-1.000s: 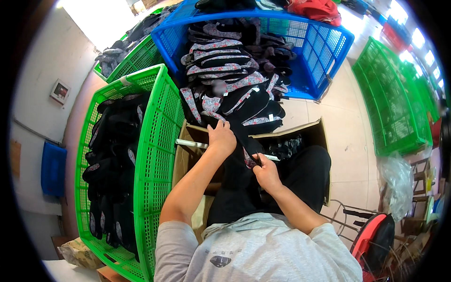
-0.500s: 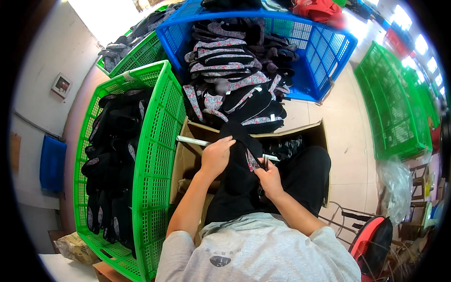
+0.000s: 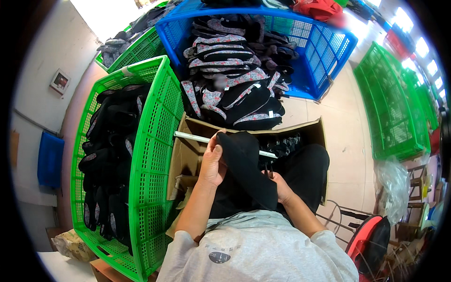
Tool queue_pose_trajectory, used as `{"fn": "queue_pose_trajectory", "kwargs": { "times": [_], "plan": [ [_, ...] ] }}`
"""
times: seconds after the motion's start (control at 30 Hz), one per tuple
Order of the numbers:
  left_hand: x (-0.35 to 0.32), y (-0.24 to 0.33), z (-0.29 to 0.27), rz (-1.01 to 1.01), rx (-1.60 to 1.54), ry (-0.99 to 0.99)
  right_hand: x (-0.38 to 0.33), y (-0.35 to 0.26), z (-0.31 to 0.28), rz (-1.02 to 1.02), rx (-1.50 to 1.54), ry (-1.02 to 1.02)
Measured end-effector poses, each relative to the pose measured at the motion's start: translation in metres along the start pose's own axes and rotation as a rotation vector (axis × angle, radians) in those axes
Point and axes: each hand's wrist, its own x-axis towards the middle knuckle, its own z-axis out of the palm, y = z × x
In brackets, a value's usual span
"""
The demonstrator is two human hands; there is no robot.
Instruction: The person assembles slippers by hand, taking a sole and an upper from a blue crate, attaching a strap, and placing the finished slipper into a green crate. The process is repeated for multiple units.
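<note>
A long black fabric piece (image 3: 246, 164) hangs across my lap, its plain black side showing. My left hand (image 3: 213, 164) is closed on its upper left end, thumb on top. On the other side, my right hand (image 3: 283, 189) is closed around small dark thread snips (image 3: 268, 171), whose narrow blades point up past the fabric's edge. Part of the right hand is hidden behind the fabric. A white rod (image 3: 190, 137) runs across the open cardboard box (image 3: 300, 126) in front of me, passing behind the fabric.
At my left stands a green mesh crate (image 3: 152, 136) holding black fabric pieces. Ahead, a blue crate (image 3: 324, 61) lies near a pile of black pieces with floral lining (image 3: 235, 77). Another green crate (image 3: 392, 103) and a clear plastic bag (image 3: 394, 183) are at the right.
The fabric piece has been turned, so the floral lining seen earlier is hidden. My left hand has rolled over with its end; my right hand has shifted slightly right and down.
</note>
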Motion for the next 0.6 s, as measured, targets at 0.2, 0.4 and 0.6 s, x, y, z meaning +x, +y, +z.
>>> {"fn": "queue_pose_trajectory", "kwargs": {
  "times": [0.2,0.4,0.6],
  "plan": [
    [0.003,-0.022,0.004,0.158,0.345,0.294,-0.012,-0.014,0.000,-0.085,-0.024,0.113],
    [0.007,-0.030,0.007,0.133,0.387,0.458,-0.008,-0.005,-0.005,-0.256,-0.072,0.046],
    [0.003,-0.032,0.010,0.083,0.304,0.473,-0.001,-0.002,-0.013,-0.131,-0.164,0.044]
  ]
}}
